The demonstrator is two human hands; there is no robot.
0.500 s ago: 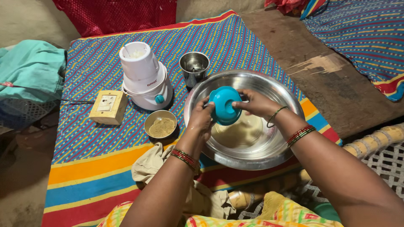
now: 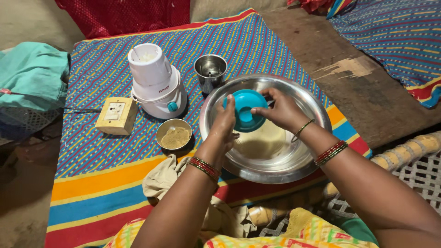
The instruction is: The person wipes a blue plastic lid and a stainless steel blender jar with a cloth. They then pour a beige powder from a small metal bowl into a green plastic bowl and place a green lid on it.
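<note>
A bright striped cloth (image 2: 115, 174), with fine blue, red and yellow diagonal lines and broad orange, blue and red bands at its near edge, covered the surface where a person sat working. On it, right of centre, lay a wide, shallow steel basin (image 2: 307, 101), round and shiny, with a thin layer of pale powder (image 2: 264, 144) spread over its bottom.

Held above the middle of that basin was a turquoise plastic lid (image 2: 245, 115). It was round and glossy, shaped like a shallow cup with a raised rim and a hollow centre, and it was tipped so its open face showed to the camera. The left hand (image 2: 223, 125) gripped its left edge, fingers curled upward around the rim. The right hand (image 2: 280, 110) pinched its right edge between thumb and fingertips. Both wrists wore red and green bangles.

Behind the basin to the left stood a white electric grinder (image 2: 156, 85) with a white jar on top and a small blue knob on its base. A small steel jar (image 2: 210, 70) stood just beside the basin's far rim. A cream switch box (image 2: 115, 115) with a cable lay left of the grinder. In front of the grinder sat a little steel bowl (image 2: 173, 133) of brownish ground powder, near a crumpled beige rag (image 2: 161, 181).
</note>
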